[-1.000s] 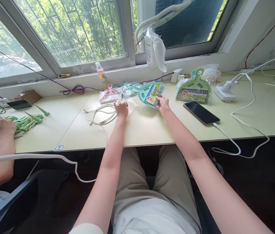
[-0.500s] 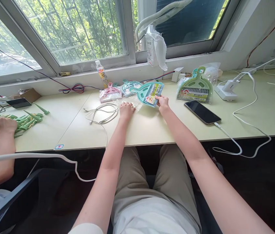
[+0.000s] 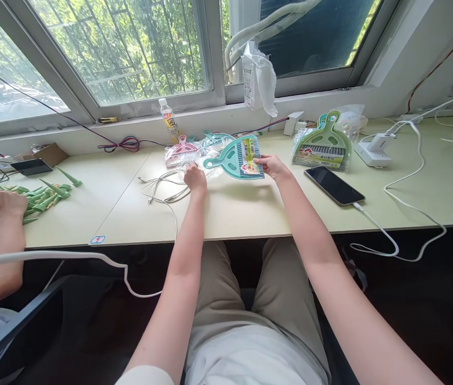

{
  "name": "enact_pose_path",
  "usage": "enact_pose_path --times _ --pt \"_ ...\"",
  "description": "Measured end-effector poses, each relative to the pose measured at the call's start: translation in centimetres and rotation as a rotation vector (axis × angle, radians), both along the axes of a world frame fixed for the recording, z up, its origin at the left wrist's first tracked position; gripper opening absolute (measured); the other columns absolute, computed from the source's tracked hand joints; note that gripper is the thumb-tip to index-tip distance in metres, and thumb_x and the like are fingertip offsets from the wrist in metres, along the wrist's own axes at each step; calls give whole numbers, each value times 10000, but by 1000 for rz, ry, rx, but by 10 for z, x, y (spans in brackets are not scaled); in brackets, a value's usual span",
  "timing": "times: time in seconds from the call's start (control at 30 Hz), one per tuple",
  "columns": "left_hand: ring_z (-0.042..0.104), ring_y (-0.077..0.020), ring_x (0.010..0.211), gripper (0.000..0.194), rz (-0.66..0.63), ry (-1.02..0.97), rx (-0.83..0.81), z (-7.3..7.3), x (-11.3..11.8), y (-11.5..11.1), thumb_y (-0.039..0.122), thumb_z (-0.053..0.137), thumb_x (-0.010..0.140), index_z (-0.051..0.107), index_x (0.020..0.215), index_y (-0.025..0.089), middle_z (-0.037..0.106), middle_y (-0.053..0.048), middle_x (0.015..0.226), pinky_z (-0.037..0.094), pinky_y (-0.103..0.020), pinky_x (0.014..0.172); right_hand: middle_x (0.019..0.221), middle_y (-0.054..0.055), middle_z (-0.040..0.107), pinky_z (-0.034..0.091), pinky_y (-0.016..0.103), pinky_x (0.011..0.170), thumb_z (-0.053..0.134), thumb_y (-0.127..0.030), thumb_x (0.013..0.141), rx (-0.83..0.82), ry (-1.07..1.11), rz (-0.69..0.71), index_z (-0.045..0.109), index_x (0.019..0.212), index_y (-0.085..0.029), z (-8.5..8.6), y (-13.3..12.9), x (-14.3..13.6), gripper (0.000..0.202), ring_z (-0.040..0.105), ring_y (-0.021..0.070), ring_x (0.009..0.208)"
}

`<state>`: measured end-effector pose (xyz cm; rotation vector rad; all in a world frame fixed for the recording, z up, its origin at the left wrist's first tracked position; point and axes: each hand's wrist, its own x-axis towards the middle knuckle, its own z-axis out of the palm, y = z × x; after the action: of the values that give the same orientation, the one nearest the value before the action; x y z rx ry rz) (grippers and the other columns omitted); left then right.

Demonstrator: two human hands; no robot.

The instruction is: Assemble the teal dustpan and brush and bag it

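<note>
My right hand grasps the teal dustpan by its wide end, thumb over the bright label and the brush bristles. The dustpan lies between my two hands, its handle pointing toward my left one. My left hand has its fingers curled in just beside the tip of that handle; I cannot tell whether they pinch anything. Below and left of it, a loosely coiled cable rests on the table. Just beyond my left hand sit a pink dustpan set in clear wrap and, beside it, a wrapped teal set; a bottle stands behind them. To the right of my right hand is a phone with a cable plugged in, and past it a wrapped green dustpan set. Well left of my left hand, a co-worker's hand touches a heap of green pieces.
</note>
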<state>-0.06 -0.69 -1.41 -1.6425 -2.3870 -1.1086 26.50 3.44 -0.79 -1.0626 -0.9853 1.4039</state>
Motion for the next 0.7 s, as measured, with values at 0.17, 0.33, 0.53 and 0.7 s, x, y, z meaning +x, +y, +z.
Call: enact_pose_path --times 0.17,0.33,0.53,0.7 --pt "625 -356 1196 349 -7 -71 7 3 -1 -2 126 444 938 668 1201 176 637 -200 1295 452 -448 1040 688 34 748 664 341 795 694 54 774 9 -69 -105 742 796 -116 1 -1 1 179 708 146 633" --pt "637 -352 1185 366 -39 -106 19 5 4 -4 154 414 977 657 1250 180 684 -185 1227 446 -435 1026 743 26 761 663 370 838 694 46 769 65 -35 -150 731 808 -133 4 -7 -8 188 723 152 698" --pt "684 -356 1068 338 -125 -2 6 6 15 -6 216 426 1015 647 1268 181 730 -167 1048 462 -414 954 736 30 762 657 393 882 720 12 792 51 9 -39 733 840 -134 6 -16 -27 154 742 171 726" --pt "691 -304 1058 335 -225 118 -1 7 24 -12 243 417 1034 648 1273 197 738 -142 1054 478 -371 948 752 21 767 654 359 883 705 20 810 27 92 -58 728 831 -139 1 -24 -41 162 737 153 711"
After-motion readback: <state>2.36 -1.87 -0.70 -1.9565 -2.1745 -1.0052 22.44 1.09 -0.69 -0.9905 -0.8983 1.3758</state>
